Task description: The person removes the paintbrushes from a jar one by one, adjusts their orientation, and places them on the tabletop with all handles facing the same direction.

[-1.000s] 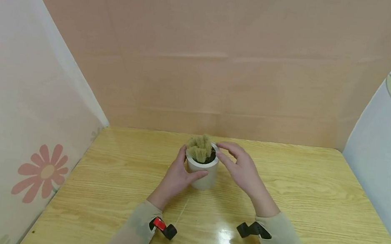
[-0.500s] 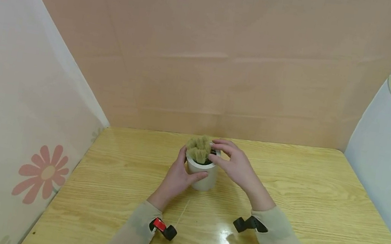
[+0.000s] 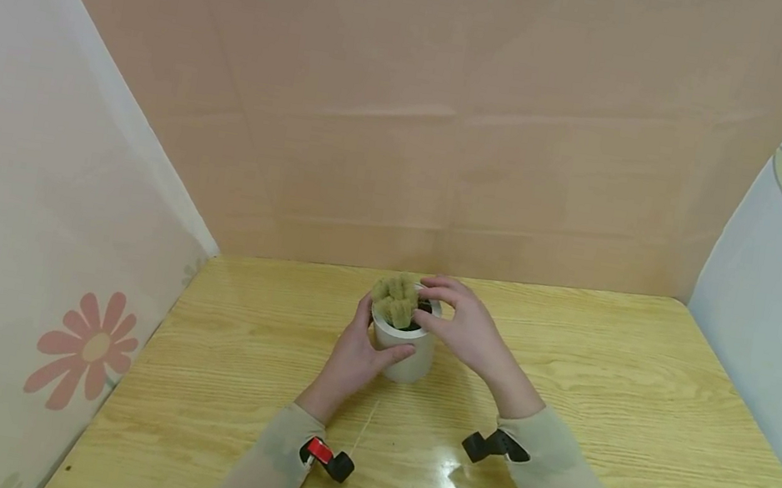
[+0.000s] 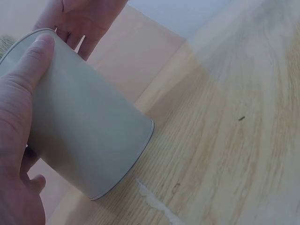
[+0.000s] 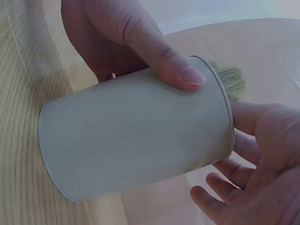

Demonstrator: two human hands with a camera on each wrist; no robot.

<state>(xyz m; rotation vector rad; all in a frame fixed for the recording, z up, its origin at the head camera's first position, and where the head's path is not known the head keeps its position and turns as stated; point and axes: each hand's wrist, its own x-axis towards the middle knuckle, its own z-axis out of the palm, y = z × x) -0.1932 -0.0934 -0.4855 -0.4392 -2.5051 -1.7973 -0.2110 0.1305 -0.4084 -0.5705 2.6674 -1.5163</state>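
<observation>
My left hand (image 3: 353, 356) grips a white cylindrical pot (image 3: 405, 356), thumb across its near side and fingers round its left. The pot stands on the wooden table (image 3: 243, 424). Out of its mouth stick clumped, yellow-green bristly tufts (image 3: 395, 299), leaning to the left side over a dark interior. My right hand (image 3: 465, 327) reaches over the right rim, thumb and forefinger apart, tips beside the tufts. In the right wrist view its thumb (image 5: 253, 115) goes in at the mouth, while the other fingers (image 5: 225, 190) are loosely bent outside the pot.
A pinkish-brown backdrop (image 3: 449, 160) rises behind the table. White printed sheets (image 3: 9, 162) stand at the left and right sides. A pale streak (image 3: 365, 426) marks the tabletop in front of the pot. Each wrist carries a small black camera (image 3: 493, 446).
My right hand has moved left and inward, from the rim to over the pot's mouth beside the tufts. The tufts have shifted slightly left. My left hand keeps its grip on the pot.
</observation>
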